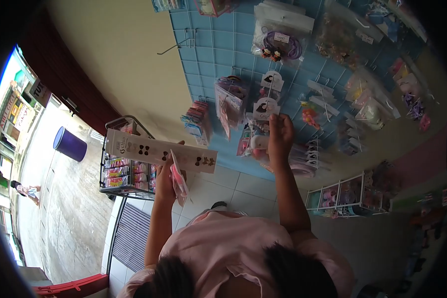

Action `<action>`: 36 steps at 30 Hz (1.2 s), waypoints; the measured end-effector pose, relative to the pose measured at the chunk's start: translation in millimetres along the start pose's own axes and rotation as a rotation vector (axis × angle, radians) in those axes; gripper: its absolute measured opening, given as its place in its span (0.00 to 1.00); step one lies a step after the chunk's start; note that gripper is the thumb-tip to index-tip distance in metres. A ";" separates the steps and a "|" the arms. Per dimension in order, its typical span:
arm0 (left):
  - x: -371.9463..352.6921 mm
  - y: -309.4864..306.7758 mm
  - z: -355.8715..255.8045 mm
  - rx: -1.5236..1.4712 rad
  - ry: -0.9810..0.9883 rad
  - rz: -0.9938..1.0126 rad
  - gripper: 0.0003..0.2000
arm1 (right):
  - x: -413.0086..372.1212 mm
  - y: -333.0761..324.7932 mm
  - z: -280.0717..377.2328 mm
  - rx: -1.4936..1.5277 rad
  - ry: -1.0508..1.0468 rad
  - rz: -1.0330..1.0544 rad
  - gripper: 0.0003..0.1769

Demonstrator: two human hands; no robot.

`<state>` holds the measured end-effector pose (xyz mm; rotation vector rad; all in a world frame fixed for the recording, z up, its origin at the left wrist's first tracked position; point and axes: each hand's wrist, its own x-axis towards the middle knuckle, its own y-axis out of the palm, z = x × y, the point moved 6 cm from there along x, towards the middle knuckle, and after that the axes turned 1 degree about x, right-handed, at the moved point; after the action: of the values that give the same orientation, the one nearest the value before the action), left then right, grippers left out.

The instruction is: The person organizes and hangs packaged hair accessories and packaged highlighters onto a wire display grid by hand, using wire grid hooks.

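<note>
My left hand (165, 180) is closed around a long pale card (159, 153) with rows of small bow-shaped pieces. A small packet with pink items (179, 181) is held in the same hand. Raised to the blue wire grid, my right hand (281, 133) has its fingers closed at the lower edge of a white-topped card (266, 107) that hangs on a hook. Another such card (271, 80) hangs just behind it. Whether the fingers grip that card or only touch it is hard to make out.
Bagged accessories (278, 42) and packets (231, 102) hang on the blue grid (203, 59). A black wire rack (126, 184) stands at left, a white shelf rack (340, 196) at right. Outside are a purple bin (70, 144) and a person (27, 191).
</note>
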<state>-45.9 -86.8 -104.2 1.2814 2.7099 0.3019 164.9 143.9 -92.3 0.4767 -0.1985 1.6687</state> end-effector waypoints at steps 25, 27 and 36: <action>99.8 -55.4 -17.4 -0.664 -0.018 0.287 0.26 | -100.5 205.7 3.7 0.234 0.145 0.555 0.25; 110.1 -65.4 -17.3 -0.641 -0.021 0.266 0.25 | -109.0 237.5 -1.0 0.182 0.053 0.582 0.29; 154.0 -133.0 -36.7 -0.020 -0.151 0.592 0.16 | -80.5 263.8 1.9 0.292 0.466 0.826 0.29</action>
<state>-250.1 -54.5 -104.4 1.9856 2.1440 0.2703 -85.4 28.1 -87.1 0.2052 0.2342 2.5871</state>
